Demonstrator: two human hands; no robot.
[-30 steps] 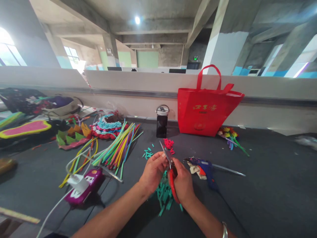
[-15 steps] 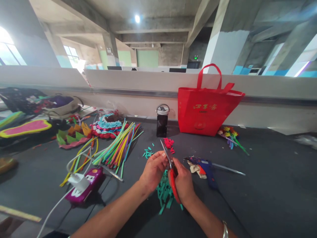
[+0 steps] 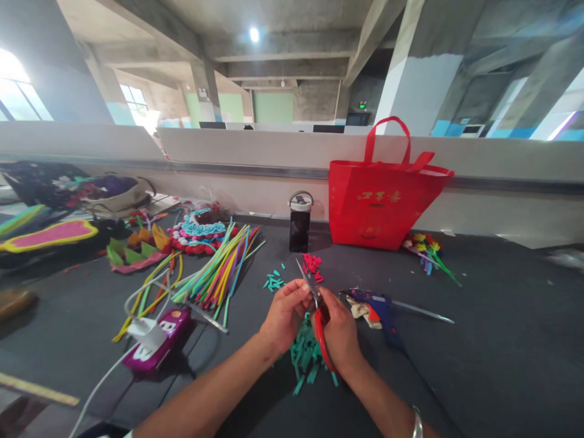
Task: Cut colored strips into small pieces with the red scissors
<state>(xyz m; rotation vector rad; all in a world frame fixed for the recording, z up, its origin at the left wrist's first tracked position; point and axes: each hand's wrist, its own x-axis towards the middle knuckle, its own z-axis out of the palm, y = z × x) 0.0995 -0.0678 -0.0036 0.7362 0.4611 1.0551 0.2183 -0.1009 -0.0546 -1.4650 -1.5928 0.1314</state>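
My right hand [image 3: 341, 334] is wrapped round the red handles of a pair of scissors [image 3: 322, 345], whose metal blades point up and away over the dark table. Close by on the left, my left hand [image 3: 283, 316] has thumb and fingers pinched together against the blades; what they hold is too small to make out. Beneath both hands lies a loose heap of green strips [image 3: 305, 350]. Small green cut pieces [image 3: 274, 281] are scattered beyond my left hand, and a little pile of red pieces [image 3: 312, 263] sits past the scissor tips.
A phone [image 3: 299, 231] leans upright against a lidded bottle. Behind stands a red bag [image 3: 387, 204]. To the right lies a blue glue gun [image 3: 381, 304] with its cord. On the left are colourful pipe cleaners [image 3: 223, 267], a purple power strip [image 3: 159, 340] with white cables, and felt crafts [image 3: 137, 252].
Hands and scissors hold almost the same pose at the same spot. The whole view has shifted very slightly.
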